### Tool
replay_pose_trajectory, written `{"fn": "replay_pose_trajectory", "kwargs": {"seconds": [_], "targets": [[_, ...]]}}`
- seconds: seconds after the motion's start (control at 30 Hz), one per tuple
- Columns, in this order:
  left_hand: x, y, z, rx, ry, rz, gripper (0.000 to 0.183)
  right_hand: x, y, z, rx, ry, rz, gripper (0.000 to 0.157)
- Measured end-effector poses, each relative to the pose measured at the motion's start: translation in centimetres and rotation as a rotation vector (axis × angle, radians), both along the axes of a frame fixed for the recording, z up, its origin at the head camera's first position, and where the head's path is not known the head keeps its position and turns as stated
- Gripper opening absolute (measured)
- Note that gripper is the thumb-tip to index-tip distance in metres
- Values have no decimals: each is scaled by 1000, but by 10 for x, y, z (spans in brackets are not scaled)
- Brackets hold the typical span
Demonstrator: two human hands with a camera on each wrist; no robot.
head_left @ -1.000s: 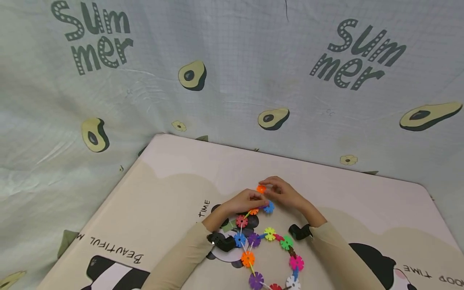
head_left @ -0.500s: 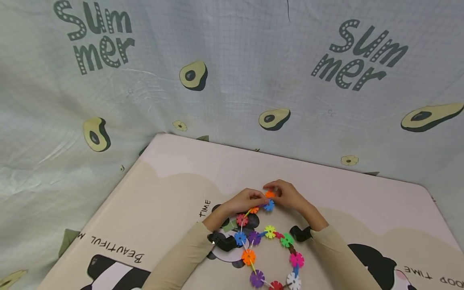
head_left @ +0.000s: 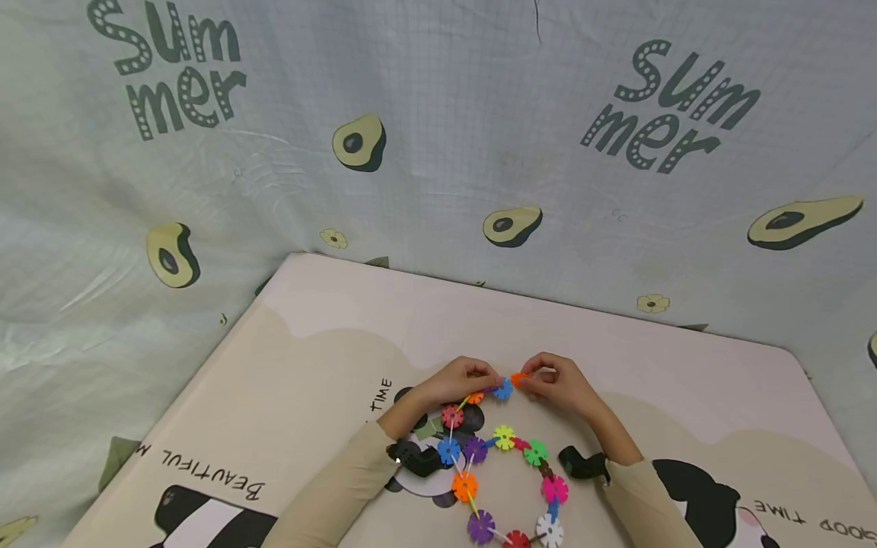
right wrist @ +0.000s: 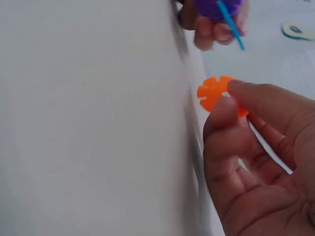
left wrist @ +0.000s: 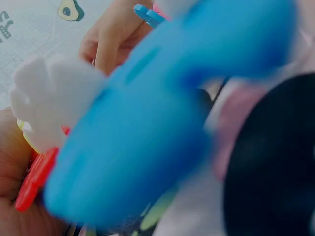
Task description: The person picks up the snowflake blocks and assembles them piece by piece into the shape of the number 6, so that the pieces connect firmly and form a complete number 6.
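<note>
My left hand [head_left: 466, 379] pinches the end of a chain of notched plastic snowflake discs, beside a blue disc [head_left: 503, 388]. To its right, my right hand [head_left: 558, 384] pinches an orange disc [head_left: 519, 379] between thumb and fingertips; its notched edge lies right by the blue one. In the right wrist view the orange disc [right wrist: 211, 93] shows flat, while a purple disc [right wrist: 219, 7] and a thin blue one seen edge-on are at the left hand. A blurred blue disc [left wrist: 147, 123] fills much of the left wrist view, near a white disc [left wrist: 54, 98] and a red one [left wrist: 37, 179].
A closed ring of coloured discs, including a pink disc [head_left: 555, 489] and a yellow disc [head_left: 503, 437], lies between the forearms, joined to the chain. The table cover [head_left: 329, 304] has printed pandas and words. A curtain [head_left: 438, 152] with avocados hangs behind.
My right hand has brought the orange disc down and rightward, from above the blue disc to its right side. The left hand has stayed nearly in place on the chain.
</note>
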State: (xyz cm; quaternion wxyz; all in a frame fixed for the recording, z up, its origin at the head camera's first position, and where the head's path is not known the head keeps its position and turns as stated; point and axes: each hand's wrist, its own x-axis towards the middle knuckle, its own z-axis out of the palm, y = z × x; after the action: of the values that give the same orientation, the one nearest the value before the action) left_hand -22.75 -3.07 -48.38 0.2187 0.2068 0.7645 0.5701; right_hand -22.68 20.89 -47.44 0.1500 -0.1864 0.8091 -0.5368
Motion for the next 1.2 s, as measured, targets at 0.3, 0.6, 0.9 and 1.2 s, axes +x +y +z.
{"fn": "replay_pose_trajectory", "kwargs": {"seconds": [0.3,0.6,0.9,1.2], "targets": [[1,2,1,7,1,1,23,11,10,-4,-119,156,46,9],[2,7,1,22,-39,-6,21,16,6,-4,-131,240,74,8],[8,8,0,8,-47,53,19,18,1,-10,-113,333,86,12],[7,11,-1,-35,-7,43,18,19,-2,-6,-43,391,116,14]]}}
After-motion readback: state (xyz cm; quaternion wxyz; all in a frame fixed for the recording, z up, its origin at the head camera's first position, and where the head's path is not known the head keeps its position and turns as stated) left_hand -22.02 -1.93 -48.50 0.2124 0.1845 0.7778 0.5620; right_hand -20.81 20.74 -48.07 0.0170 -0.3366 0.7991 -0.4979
